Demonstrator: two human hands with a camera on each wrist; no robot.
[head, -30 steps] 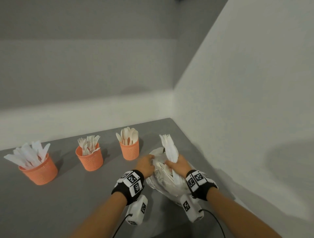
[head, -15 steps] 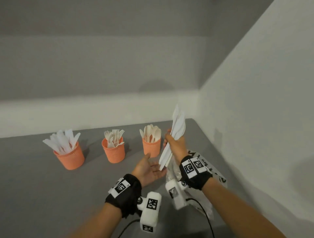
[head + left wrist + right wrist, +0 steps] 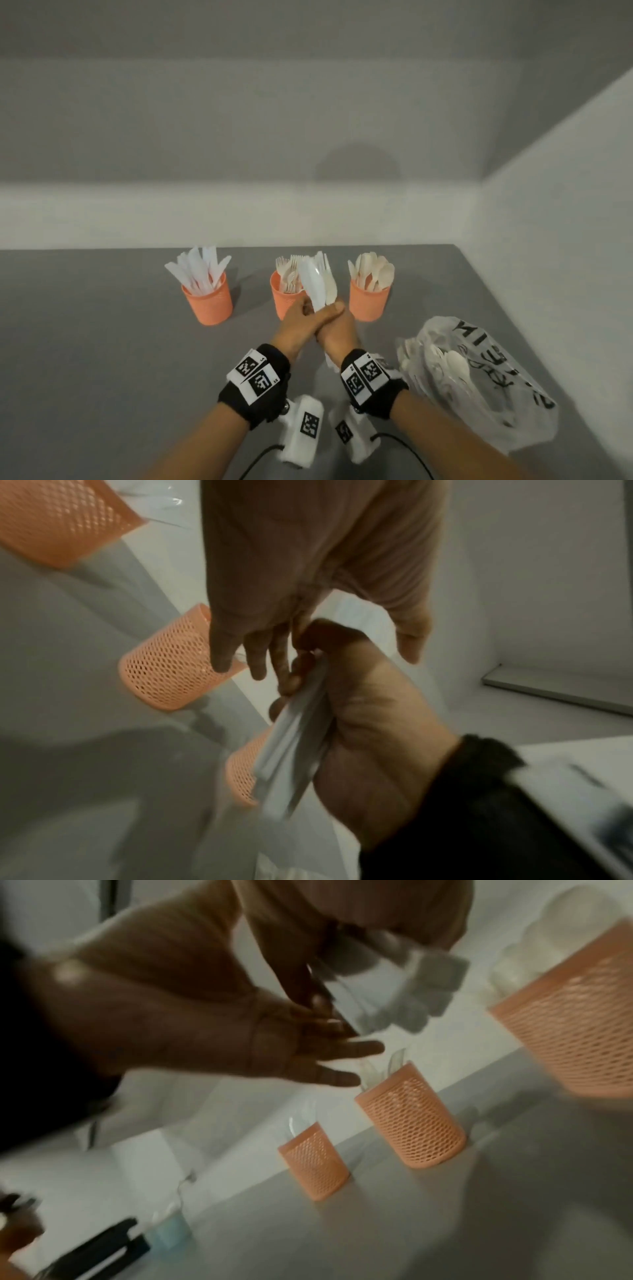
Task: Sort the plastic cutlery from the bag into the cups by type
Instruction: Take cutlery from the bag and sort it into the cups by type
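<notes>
3 orange mesh cups stand in a row near the far edge of the grey desk (image 3: 102,359). The left cup (image 3: 209,303) holds white plastic knives (image 3: 200,269), blades up and fanned out. The middle cup (image 3: 282,303) holds pale forks (image 3: 289,274) with tines up. The right cup (image 3: 369,301) holds cream spoons (image 3: 371,272), bowls up. The cup walls are a fine perforated lattice, cylindrical and slightly tapered, as the wrist views show.

To the right, well apart from the cups, a thin translucent plastic bag (image 3: 479,387) lies crumpled on the desk, printed with black lettering; more pale cutlery shows through it, among it at least 1 spoon-shaped piece.

In front of the middle cup, both hands meet around a bundle of white cutlery (image 3: 320,282) held upright, its flat glossy upper ends fanned above the fingers. The right hand (image 3: 337,330) has its grip curled round the bundle's handles, thumb across the front. The left hand (image 3: 298,317) touches the bundle from the left; in the left wrist view its fingers (image 3: 253,666) are fairly straight and loosely spread beside the handles, so its grip looks spread rather than closed. Both wrists wear black bands with square black-and-white markers.
</notes>
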